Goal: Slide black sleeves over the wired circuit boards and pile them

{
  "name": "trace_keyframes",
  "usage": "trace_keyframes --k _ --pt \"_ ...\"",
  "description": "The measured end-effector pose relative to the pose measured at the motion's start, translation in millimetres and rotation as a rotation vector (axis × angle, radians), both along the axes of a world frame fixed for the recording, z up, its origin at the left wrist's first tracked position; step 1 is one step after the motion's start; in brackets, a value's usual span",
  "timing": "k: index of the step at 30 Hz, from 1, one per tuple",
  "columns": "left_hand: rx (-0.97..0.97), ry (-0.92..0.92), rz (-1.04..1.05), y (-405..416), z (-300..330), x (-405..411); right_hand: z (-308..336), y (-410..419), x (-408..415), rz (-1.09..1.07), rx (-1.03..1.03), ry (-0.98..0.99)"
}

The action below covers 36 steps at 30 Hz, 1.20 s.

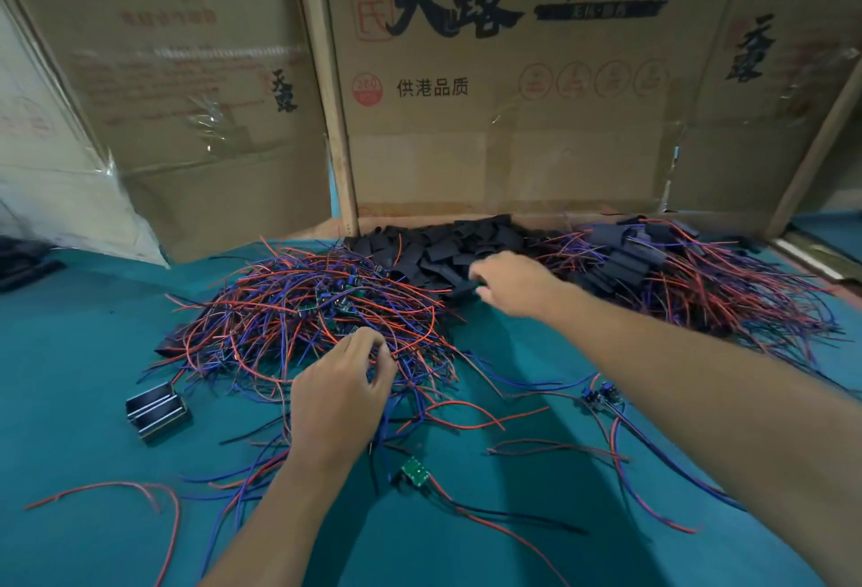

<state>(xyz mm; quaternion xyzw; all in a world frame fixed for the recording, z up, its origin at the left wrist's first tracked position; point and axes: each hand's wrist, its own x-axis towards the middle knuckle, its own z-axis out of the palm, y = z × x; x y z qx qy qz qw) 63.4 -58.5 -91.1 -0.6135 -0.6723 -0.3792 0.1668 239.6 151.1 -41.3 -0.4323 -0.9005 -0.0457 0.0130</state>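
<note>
A tangled heap of small green circuit boards with red and blue wires (298, 306) lies on the teal table. Behind it is a mound of empty black sleeves (434, 250). To the right sits a pile of sleeved boards (653, 269) with wires trailing out. My left hand (340, 395) reaches into the near edge of the wire heap, its fingertips pinching wires. My right hand (513, 283) is stretched to the sleeve mound, its fingers curled at a black sleeve (466, 288). One loose green board (415, 471) lies near my left wrist, another board (604, 395) under my right forearm.
Cardboard boxes (513, 97) stand as a wall along the back of the teal table (93, 353). A small black and metal part (156, 409) lies at the left. Stray red and blue wires (116, 493) are scattered over the near table.
</note>
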Motion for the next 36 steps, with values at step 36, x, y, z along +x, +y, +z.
trace_keyframes --k 36 --pt "-0.406 0.031 -0.373 -8.2 38.5 -5.8 -32.2 -176.4 71.1 -0.02 -1.315 1.534"
